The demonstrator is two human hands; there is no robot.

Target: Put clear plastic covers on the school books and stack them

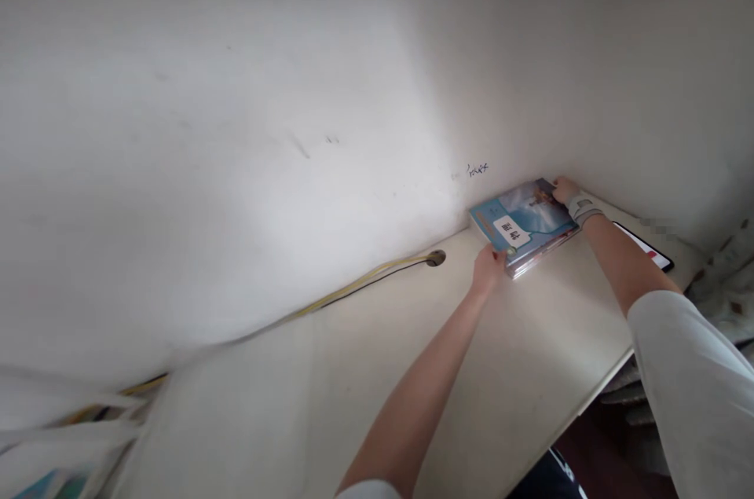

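Stack of books (521, 224) at one o'clock, right by the wall (236, 130) on the desk (471, 373): how many do you count?

One blue-covered book with a white label lies on top, and the page edges show at least one more beneath it. I can't tell the exact number.

And the hands?

Two. The left hand (488, 267) comes in from six o'clock, its fingers and thumb seeming to pinch the near corner. The right hand (565, 190), with a pale wrist wrap (584, 208), has its fingers bunched over the far corner. Whether its thumb reaches underneath is hidden, so I can't call that a pinch.

Is that a sound hold?

I'd say so. Opposite corners keep the pile square, and even pressure from both hands stops the covers from sliding apart.

What else is about?

One black-edged tablet (645, 246) at two o'clock, beyond the right forearm, and one round grommet (436, 258) at twelve o'clock. A pair of cables (353, 291), one yellow and one black, trails from it toward ten o'clock.
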